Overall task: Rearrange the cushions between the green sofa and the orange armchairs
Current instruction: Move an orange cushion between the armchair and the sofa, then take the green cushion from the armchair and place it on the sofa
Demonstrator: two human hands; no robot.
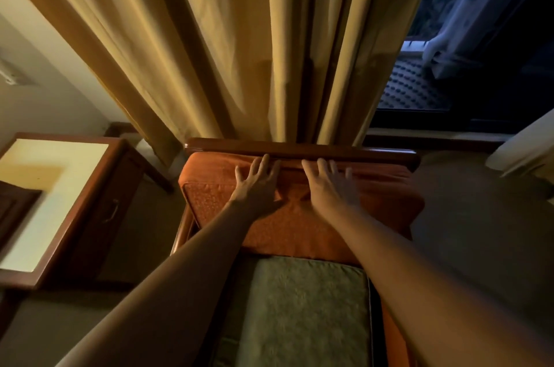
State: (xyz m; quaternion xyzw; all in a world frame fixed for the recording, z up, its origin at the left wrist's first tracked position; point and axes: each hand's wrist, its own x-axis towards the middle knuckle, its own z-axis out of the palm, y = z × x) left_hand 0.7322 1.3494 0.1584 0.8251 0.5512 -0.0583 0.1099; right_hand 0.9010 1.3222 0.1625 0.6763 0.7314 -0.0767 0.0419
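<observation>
An orange back cushion leans against the dark wooden top rail of an armchair straight ahead. Both palms press flat on its upper part. My left hand lies left of centre with fingers spread, fingertips at the rail. My right hand lies just right of it, also spread and flat. Neither hand grips anything. Below the orange cushion, a green seat cushion rests on the chair seat between my forearms.
Yellow-brown curtains hang right behind the chair. A wooden side table with a pale top stands to the left. A dark window is at the upper right, and a pale fabric edge shows at the far right.
</observation>
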